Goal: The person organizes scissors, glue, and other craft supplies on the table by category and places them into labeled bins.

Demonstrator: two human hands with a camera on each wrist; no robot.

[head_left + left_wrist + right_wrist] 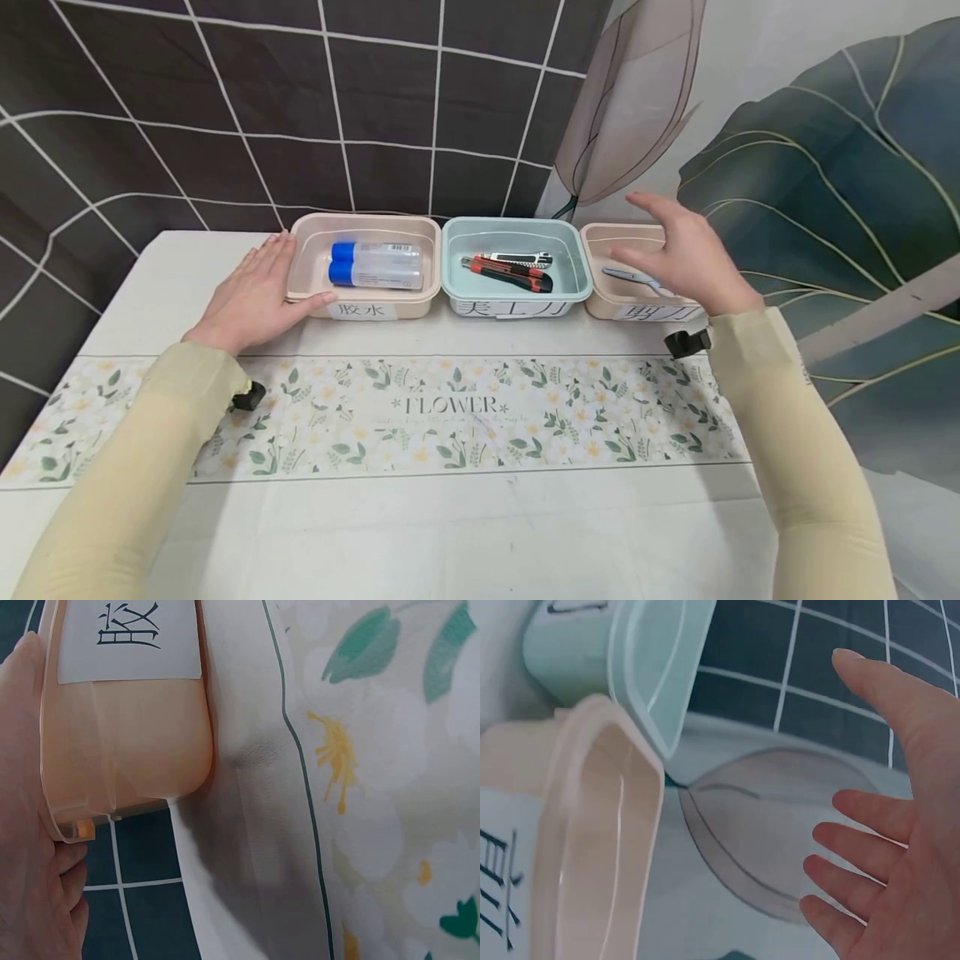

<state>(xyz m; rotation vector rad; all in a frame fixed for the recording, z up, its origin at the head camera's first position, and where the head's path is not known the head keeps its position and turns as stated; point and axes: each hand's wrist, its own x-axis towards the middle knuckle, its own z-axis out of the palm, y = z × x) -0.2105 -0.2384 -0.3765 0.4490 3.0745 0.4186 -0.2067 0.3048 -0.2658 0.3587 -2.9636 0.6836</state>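
Note:
My left hand [251,292] rests against the left side of a pink bin [309,258], fingers straight and thumb along its front rim. Two clear glue bottles with blue caps [382,273] lie in that bin. Beside it stands a light-blue bin [517,223] holding several utility knives [513,273]. My right hand [692,257] hovers over another pink bin [600,293] at the right, thumb and fingers spread, holding nothing. Scissors [630,275] lie in this bin, partly covered by the hand. In the right wrist view the hand [900,825] is apart from the bin.
The three bins form a row at the back of a white table covering [375,533]. A floral band [450,442] with "FLOWER" lettering runs across it. Behind hang a dark gridded cloth [285,92] and a leaf-patterned cloth [817,192]. White labels [363,312] mark the bin fronts.

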